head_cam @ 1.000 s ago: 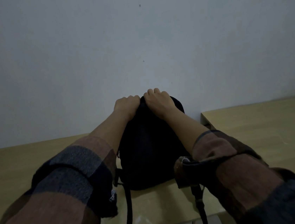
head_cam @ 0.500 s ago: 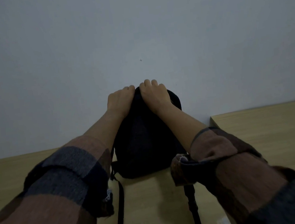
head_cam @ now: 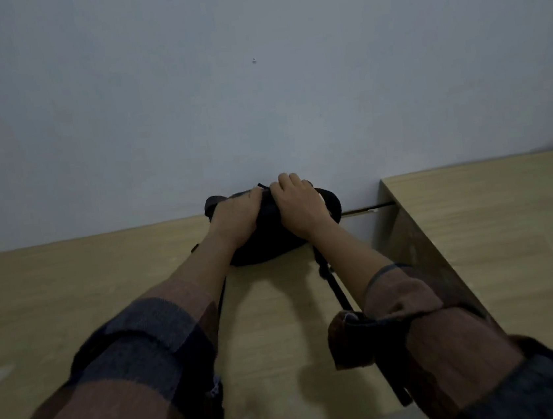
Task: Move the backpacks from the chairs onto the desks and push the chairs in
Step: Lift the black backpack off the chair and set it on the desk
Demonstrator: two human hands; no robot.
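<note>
At twelve o'clock on the bench (head_cam: 72, 301), against the wall, a black backpack (head_cam: 272, 247) already rests, left hand (head_cam: 236, 219) and right hand (head_cam: 297, 203) gripping its top; chair-pushing seemingly remains.

Just beyond the fingers (head_cam: 287, 178) the wall (head_cam: 256, 108) rose flat and barred any passage farther back. Under the fingers the black backpack (head_cam: 272, 244) sat against that wall, filling the room between both hands. Left of the fingers the table (head_cam: 70, 284) lay bare up to the wall, open for a hand to pass. Nearer than the fingers, two straps (head_cam: 338, 292) trailed over the tabletop beside the forearms. Right of the fingers a narrow gap (head_cam: 367, 230) separated this table from a second table (head_cam: 495, 236), whose edge and side panel stood close by.
</note>
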